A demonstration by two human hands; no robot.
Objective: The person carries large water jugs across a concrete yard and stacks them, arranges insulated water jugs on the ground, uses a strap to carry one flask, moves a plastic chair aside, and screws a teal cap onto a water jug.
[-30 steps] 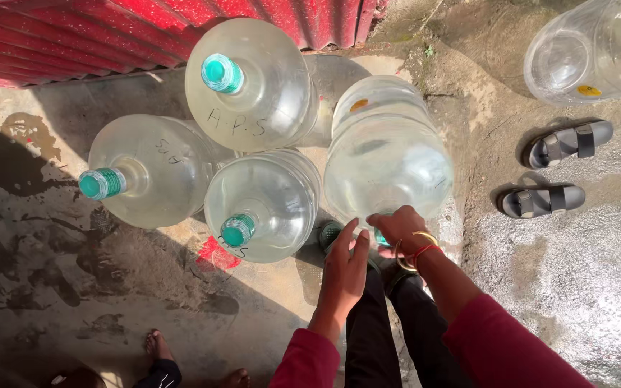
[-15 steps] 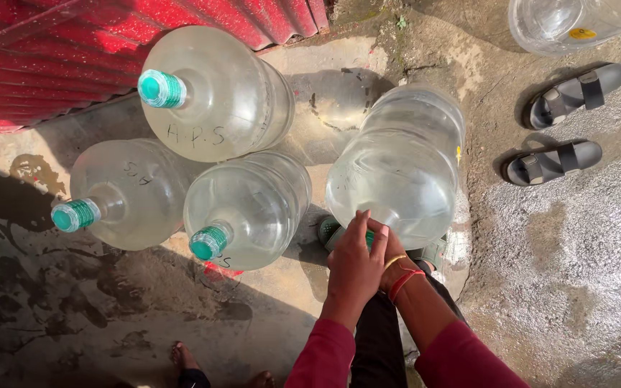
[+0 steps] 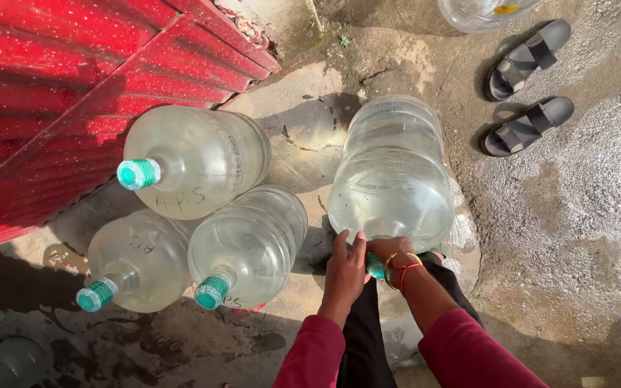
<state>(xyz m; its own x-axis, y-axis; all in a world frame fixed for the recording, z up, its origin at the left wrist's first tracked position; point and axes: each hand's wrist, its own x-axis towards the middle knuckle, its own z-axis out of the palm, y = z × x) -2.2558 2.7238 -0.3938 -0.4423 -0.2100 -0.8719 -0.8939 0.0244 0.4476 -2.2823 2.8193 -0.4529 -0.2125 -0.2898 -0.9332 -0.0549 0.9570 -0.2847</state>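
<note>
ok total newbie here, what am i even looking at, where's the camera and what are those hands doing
There is no machine here: the picture comes from a camera worn on a person's head, looking straight down at their own two bare hands and legs.

Both hands grip the neck end of a big clear water jug that is full and tilted toward them. The left hand presses on its shoulder; the right hand, with bangles on the wrist, wraps the neck near the green cap.

To the left stand three more capped jugs on wet concrete ground, beside a red corrugated metal wall. A pair of grey sandals lies at upper right, and part of another clear container shows at the top edge.
</note>
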